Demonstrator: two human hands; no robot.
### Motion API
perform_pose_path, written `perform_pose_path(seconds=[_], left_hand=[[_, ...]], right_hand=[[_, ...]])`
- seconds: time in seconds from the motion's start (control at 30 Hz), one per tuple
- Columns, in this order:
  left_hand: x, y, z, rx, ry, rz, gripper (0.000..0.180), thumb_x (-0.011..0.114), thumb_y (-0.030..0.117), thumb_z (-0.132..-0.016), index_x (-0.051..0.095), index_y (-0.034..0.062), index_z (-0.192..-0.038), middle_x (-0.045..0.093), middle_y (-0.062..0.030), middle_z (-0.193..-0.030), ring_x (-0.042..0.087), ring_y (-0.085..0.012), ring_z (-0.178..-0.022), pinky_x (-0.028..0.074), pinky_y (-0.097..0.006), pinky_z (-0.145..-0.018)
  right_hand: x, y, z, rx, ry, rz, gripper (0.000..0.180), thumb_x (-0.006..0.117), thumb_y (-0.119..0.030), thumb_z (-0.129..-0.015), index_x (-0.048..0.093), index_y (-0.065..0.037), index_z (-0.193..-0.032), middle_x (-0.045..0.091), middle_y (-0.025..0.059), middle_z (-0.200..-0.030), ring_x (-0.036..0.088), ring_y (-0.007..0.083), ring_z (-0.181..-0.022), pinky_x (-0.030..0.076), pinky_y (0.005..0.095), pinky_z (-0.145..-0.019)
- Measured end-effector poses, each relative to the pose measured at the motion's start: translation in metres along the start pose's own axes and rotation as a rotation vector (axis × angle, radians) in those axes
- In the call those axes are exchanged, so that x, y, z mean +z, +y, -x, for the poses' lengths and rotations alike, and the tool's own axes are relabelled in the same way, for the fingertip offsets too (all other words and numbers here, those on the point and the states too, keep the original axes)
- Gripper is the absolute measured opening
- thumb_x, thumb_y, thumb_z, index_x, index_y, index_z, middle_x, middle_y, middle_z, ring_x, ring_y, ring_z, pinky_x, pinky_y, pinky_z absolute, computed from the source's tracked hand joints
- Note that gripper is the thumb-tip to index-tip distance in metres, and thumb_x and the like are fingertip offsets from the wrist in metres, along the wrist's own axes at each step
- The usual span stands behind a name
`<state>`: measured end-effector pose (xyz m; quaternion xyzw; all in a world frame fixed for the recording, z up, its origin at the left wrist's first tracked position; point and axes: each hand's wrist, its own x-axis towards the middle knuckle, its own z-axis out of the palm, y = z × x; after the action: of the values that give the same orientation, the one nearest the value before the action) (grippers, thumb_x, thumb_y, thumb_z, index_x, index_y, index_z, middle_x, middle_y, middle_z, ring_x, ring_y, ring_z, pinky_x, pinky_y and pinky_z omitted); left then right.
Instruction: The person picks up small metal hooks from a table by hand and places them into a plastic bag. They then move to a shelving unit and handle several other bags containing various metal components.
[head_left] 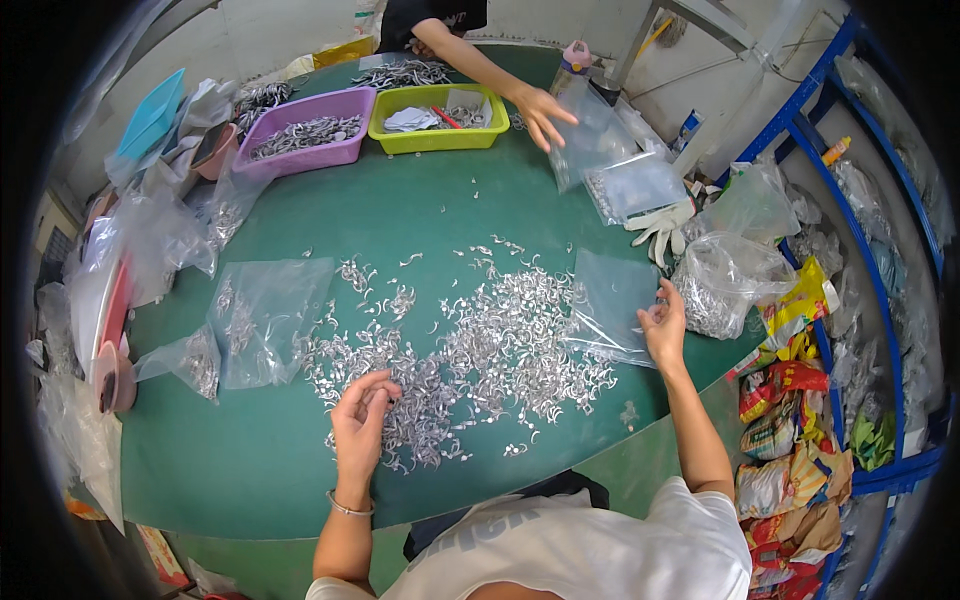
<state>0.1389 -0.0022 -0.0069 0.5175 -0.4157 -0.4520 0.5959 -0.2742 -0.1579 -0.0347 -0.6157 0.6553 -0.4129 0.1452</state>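
Observation:
A wide heap of small curved silvery metal pieces lies spread on the green table. My left hand is at the heap's near left side, fingers curled and thumb drawn in; anything between the fingertips is too small to make out. To the right of the heap a flat clear plastic bag overlaps some pieces. My right hand is at that bag's right edge, fingers bent and closed on it. Left of the heap, another clear bag lies next to a smaller bag with metal pieces inside.
Across the table another person's hand reaches over plastic bags. A purple basin and a yellow-green basin hold parts at the back. On the right are a white glove, a full clear bag and a blue rack.

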Motion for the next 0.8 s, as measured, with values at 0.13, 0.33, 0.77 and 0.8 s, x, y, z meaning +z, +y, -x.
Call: perform_pose_path(seconds=[0.13, 0.33, 0.77, 0.8], left_hand=[[-0.002, -0.005, 0.002, 0.004, -0.017, 0.008, 0.022, 0.045, -0.004, -0.085, 0.053, -0.0032, -0.106, 0.059, -0.0063, -0.088, 0.054, -0.0096, -0.081, 0.041, -0.020, -0.068], [0.000, -0.009, 0.002, -0.009, -0.047, 0.003, 0.022, 0.045, -0.003, -0.086, 0.053, -0.0031, -0.106, 0.059, -0.0065, -0.088, 0.055, -0.0096, -0.081, 0.042, -0.020, -0.070], [0.002, -0.010, -0.004, -0.030, -0.033, -0.032, 0.020, 0.045, -0.001, -0.086, 0.054, -0.0032, -0.104, 0.059, -0.0059, -0.086, 0.055, -0.0103, -0.079, 0.042, -0.021, -0.068], [0.002, -0.011, -0.004, -0.037, -0.030, -0.035, 0.020, 0.045, -0.001, -0.086, 0.054, -0.0032, -0.104, 0.060, -0.0059, -0.086, 0.055, -0.0103, -0.079, 0.042, -0.021, -0.068]], right_hand=[[-0.008, -0.036, -0.019, -0.061, 0.105, -0.370, 0.064, 0.060, 0.012, -0.071, 0.033, 0.001, -0.127, 0.040, 0.0120, -0.118, 0.046, 0.0066, -0.065, 0.043, 0.0206, -0.059], [-0.010, -0.058, -0.055, 0.030, 0.140, -0.791, 0.042, 0.057, 0.001, -0.080, 0.043, 0.002, -0.119, 0.057, 0.0051, -0.098, 0.053, 0.0075, -0.079, 0.044, 0.0210, -0.064], [0.163, -0.026, -0.180, 0.466, 0.444, -0.904, 0.012, 0.051, -0.006, -0.082, 0.056, 0.001, -0.090, 0.055, 0.0069, -0.074, 0.054, 0.0186, -0.066, 0.045, 0.0315, -0.062], [0.173, -0.021, -0.190, 0.514, 0.572, -0.776, 0.013, 0.051, -0.007, -0.081, 0.058, 0.001, -0.089, 0.058, 0.0094, -0.075, 0.056, 0.0217, -0.070, 0.045, 0.0328, -0.066]])
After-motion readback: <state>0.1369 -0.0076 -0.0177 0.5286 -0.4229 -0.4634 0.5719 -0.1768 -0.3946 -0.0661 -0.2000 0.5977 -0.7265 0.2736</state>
